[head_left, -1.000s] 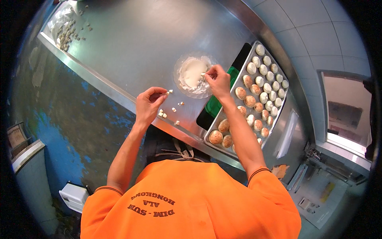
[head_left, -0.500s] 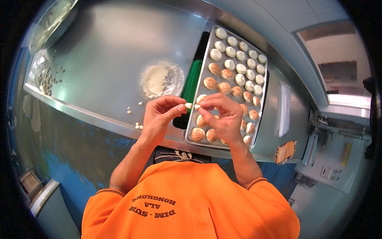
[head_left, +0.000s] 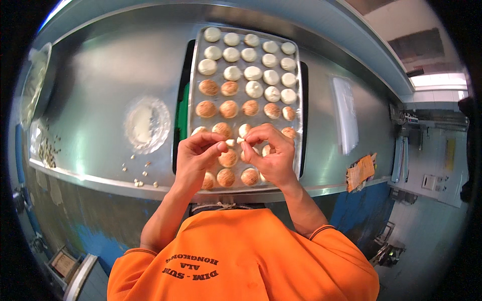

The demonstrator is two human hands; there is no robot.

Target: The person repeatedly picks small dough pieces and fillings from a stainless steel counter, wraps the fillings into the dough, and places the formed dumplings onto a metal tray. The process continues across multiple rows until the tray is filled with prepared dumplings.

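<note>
Over the near half of a metal baking tray (head_left: 193,111) my hands are close together. My left hand (head_left: 197,156) pinches a small pale piece (head_left: 230,142), probably dough, between thumb and fingertips. A similar pale piece (head_left: 241,140) is pinched in my right hand (head_left: 273,154), almost touching the first. Rows of round buns fill the tray. The far ones are plain white buns (head_left: 252,73); nearer ones are buns with a brown-streaked top (head_left: 206,109). My hands and wrists cover part of the nearest rows.
Left of the tray lies a clear plastic-like round with white paste (head_left: 147,124). Small pale bits (head_left: 139,183) are scattered near the table's front edge. A large bowl (head_left: 39,83) stands far left. To the right are clear plastic sheets (head_left: 345,116) and an orange cloth (head_left: 360,173).
The view has turned and shifted right, so the tray now stands straighter and nearer the middle. My hands have come over the tray, still pinching the pale pieces.
</note>
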